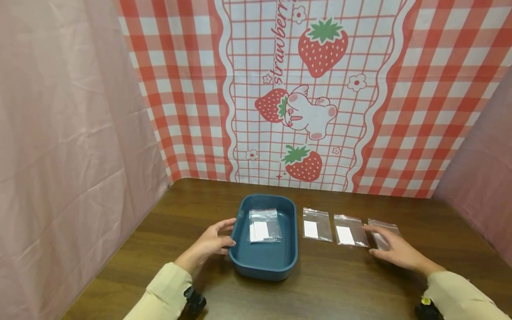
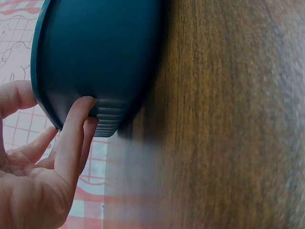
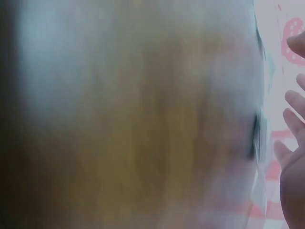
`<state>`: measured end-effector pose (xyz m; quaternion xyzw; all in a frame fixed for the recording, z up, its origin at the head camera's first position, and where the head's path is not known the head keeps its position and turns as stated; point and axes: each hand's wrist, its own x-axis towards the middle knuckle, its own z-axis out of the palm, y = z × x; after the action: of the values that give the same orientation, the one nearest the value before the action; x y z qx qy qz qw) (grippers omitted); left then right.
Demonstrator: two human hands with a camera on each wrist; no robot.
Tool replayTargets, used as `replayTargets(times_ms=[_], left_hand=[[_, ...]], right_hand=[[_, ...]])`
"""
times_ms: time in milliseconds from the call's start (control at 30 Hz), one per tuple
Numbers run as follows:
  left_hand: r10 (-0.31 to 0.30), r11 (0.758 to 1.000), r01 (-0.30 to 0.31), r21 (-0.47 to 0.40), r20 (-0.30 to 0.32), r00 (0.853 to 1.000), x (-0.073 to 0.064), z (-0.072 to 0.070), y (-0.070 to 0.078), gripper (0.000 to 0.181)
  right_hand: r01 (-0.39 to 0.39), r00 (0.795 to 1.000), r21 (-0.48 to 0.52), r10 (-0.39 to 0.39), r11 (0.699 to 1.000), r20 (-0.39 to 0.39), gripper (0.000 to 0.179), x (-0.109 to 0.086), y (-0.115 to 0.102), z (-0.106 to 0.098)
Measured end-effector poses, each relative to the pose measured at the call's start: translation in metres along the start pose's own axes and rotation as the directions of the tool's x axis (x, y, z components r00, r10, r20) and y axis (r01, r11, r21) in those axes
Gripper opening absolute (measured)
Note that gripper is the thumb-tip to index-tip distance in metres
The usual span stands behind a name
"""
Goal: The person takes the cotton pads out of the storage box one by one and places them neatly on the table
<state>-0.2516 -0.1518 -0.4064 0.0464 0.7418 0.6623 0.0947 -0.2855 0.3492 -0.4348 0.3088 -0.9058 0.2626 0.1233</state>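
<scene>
My left hand point(image 1: 210, 242) grips the left side of a blue plastic bin point(image 1: 264, 263). In the left wrist view, the thumb tip is hidden behind the bin's rim while other fingers point(image 2: 76, 124) lie against its outer wall. Inside the bin lie clear zip bags point(image 1: 274, 226) with white labels, overlapping in a small stack. My right hand point(image 1: 396, 251) is over the rightmost clear zip bag point(image 1: 386, 226), partly covering it, with thumb and fingers apart. In the right wrist view, this hand point(image 3: 293, 157) shows at the right edge, fingers spread.
Two more labelled zip bags, a left one point(image 1: 323, 229) and a middle one point(image 1: 356, 229), lie in a row right of the bin. Everything stands on a brown wooden table point(image 1: 320, 289). A strawberry-print cloth point(image 1: 312, 102) hangs behind, with a pink curtain point(image 1: 80, 133) at left.
</scene>
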Motion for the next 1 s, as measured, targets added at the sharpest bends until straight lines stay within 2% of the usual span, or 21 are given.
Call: replayTargets(times_ms=[200, 500, 633, 1000], left_hand=[[-0.005, 1.000, 0.005, 0.001, -0.002, 1.000, 0.001, 0.000, -0.001, 0.067], [-0.007, 1.000, 0.007, 0.000, -0.009, 1.000, 0.000, 0.001, 0.001, 0.066], [0.000, 1.000, 0.000, 0.000, -0.011, 1.000, -0.002, 0.001, 0.003, 0.067], [-0.012, 1.000, 0.013, 0.009, -0.012, 1.000, -0.001, 0.002, 0.003, 0.065]], right_hand=[[-0.077, 0.996, -0.005, 0.076, 0.997, -0.036, 0.058, 0.006, -0.020, 0.011], [-0.194, 0.981, 0.111, 0.195, 0.975, 0.003, 0.064, 0.023, -0.037, 0.021], [-0.204, 0.978, 0.162, 0.209, 0.965, -0.012, 0.064, 0.033, -0.043, 0.027], [-0.152, 0.982, 0.291, 0.178, 0.945, -0.065, 0.055, 0.065, -0.066, 0.043]])
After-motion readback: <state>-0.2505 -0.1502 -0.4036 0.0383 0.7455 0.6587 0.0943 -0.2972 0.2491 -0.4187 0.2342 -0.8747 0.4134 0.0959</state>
